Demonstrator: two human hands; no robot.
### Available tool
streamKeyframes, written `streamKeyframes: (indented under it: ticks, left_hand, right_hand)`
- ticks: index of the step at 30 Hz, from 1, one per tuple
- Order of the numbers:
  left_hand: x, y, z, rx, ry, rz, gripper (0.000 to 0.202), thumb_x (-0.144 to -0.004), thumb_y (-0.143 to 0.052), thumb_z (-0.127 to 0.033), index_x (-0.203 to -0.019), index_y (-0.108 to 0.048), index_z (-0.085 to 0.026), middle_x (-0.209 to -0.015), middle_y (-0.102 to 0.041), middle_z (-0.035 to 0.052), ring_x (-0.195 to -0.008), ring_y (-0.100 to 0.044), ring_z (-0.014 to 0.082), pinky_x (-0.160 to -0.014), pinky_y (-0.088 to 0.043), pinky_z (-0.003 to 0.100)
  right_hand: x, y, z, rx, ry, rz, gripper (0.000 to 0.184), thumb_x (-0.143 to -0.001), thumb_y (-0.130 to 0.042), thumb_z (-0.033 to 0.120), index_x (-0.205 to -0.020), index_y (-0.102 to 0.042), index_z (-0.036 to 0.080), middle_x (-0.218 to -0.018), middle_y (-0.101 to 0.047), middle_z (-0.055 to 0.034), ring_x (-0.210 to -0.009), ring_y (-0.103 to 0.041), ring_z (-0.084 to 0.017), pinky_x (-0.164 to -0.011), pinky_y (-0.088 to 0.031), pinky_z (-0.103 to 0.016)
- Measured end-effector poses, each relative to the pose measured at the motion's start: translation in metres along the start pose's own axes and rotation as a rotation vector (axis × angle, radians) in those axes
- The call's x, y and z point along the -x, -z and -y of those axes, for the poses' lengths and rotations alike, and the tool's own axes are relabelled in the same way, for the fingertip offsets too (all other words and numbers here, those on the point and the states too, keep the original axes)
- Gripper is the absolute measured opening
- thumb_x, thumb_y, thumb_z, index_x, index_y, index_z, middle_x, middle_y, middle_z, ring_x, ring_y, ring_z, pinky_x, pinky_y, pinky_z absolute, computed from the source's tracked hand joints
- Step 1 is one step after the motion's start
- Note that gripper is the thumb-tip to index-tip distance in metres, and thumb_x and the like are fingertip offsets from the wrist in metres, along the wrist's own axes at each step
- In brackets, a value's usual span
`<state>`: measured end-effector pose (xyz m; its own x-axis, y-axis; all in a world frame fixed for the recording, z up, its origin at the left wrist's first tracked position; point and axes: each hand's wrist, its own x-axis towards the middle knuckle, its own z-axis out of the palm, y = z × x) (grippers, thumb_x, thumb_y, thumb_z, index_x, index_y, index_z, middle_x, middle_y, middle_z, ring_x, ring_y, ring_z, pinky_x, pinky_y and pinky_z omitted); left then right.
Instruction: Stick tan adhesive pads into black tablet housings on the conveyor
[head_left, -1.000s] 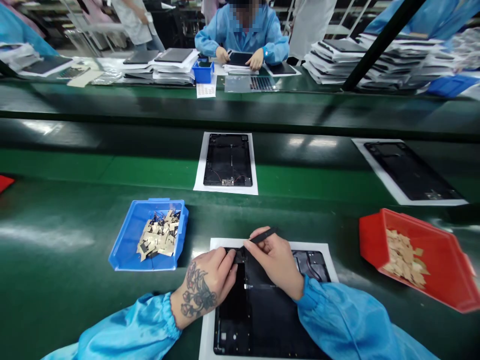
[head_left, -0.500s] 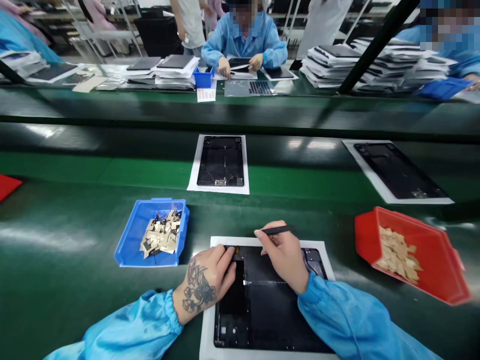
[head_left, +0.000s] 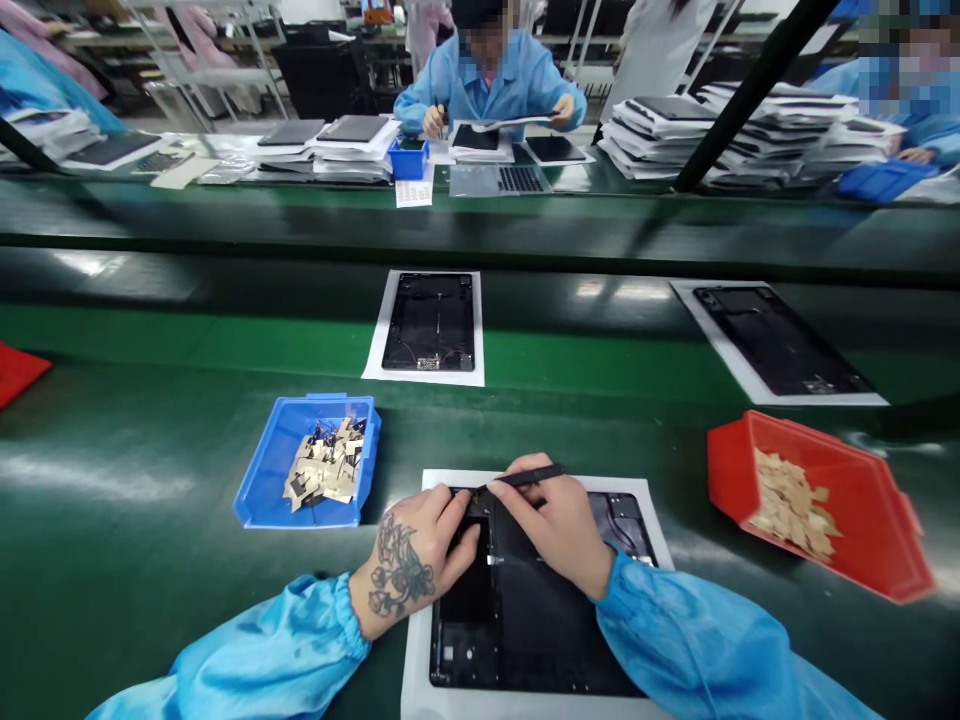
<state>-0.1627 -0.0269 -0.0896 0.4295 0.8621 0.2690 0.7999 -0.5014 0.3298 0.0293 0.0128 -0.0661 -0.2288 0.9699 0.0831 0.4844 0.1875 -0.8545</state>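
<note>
L to R: blue bin w/ tan bits, lower left of ctr. L hand curled, fingertips on top of black tablet frame, bottom ctr; can't tell if gripping. R hand just beside, pinching black pick. Red bin, lower right, more bits.

Bright light is glaring in pale streaks off the green bench, and the wide lens is stretching and bending everything toward the picture's edges.
</note>
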Motion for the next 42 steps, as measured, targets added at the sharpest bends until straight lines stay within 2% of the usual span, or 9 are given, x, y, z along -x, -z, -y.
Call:
streamKeyframes:
  ticks: [4, 11, 15, 25, 33, 42]
  left_hand:
    - [0.000, 0.000, 0.000, -0.004, -0.002, -0.009, 0.028, -0.090, -0.050, -0.031, -0.113, -0.055, -0.015, -0.081, -0.055, 0.0044, -0.068, -0.059, 0.0194, -0.057, -0.048, 0.032]
    - [-0.001, 0.001, 0.001, -0.003, -0.005, -0.015, 0.026, -0.089, -0.050, -0.030, -0.110, -0.055, -0.015, -0.080, -0.055, 0.0042, -0.066, -0.057, 0.0189, -0.054, -0.046, 0.031]
    - [0.000, 0.001, 0.001, 0.002, -0.013, -0.013, 0.027, -0.090, -0.050, -0.030, -0.112, -0.055, -0.015, -0.080, -0.055, 0.0042, -0.066, -0.057, 0.0185, -0.055, -0.047, 0.031]
    - [-0.001, 0.002, 0.000, 0.008, -0.007, -0.018, 0.027, -0.089, -0.050, -0.031, -0.111, -0.055, -0.014, -0.080, -0.054, 0.0037, -0.065, -0.057, 0.0182, -0.053, -0.045, 0.031]
    - [0.000, 0.003, 0.000, -0.002, -0.007, -0.009, 0.029, -0.090, -0.049, -0.033, -0.112, -0.055, -0.015, -0.080, -0.055, 0.0045, -0.065, -0.057, 0.0181, -0.054, -0.045, 0.031]
    - [-0.002, 0.005, -0.001, 0.018, -0.005, -0.009, 0.030, -0.089, -0.050, -0.032, -0.110, -0.057, -0.012, -0.081, -0.056, 0.0065, -0.069, -0.055, 0.0205, -0.057, -0.046, 0.033]
  right_hand:
    - [-0.001, -0.001, -0.001, -0.004, -0.041, -0.006, 0.015, -0.088, -0.059, 0.034, -0.085, -0.055, 0.021, -0.066, -0.059, 0.0018, -0.056, -0.059, -0.014, -0.052, -0.044, -0.024]
    - [-0.004, -0.002, -0.008, -0.282, -0.230, 0.000, 0.019, -0.085, -0.061, 0.035, -0.090, -0.049, 0.021, -0.063, -0.056, 0.0035, -0.053, -0.059, -0.015, -0.052, -0.051, -0.026]
    - [-0.006, -0.002, -0.010, -0.309, -0.262, 0.001, 0.020, -0.083, -0.061, 0.035, -0.090, -0.048, 0.021, -0.061, -0.055, 0.0038, -0.052, -0.059, -0.015, -0.050, -0.051, -0.026]
    - [-0.003, 0.000, -0.012, -0.165, -0.213, 0.028, 0.013, -0.086, -0.058, 0.033, -0.088, -0.051, 0.022, -0.060, -0.056, 0.0040, -0.051, -0.059, -0.015, -0.051, -0.049, -0.027]
    - [-0.001, 0.002, -0.005, 0.012, -0.101, 0.022, 0.010, -0.088, -0.055, 0.032, -0.086, -0.054, 0.022, -0.067, -0.062, 0.0010, -0.059, -0.063, -0.017, -0.054, -0.047, -0.026]
    - [0.002, 0.001, -0.005, 0.107, 0.037, 0.022, 0.009, -0.091, -0.052, 0.028, -0.086, -0.056, 0.021, -0.078, -0.066, -0.0006, -0.062, -0.065, -0.015, -0.063, -0.049, -0.027]
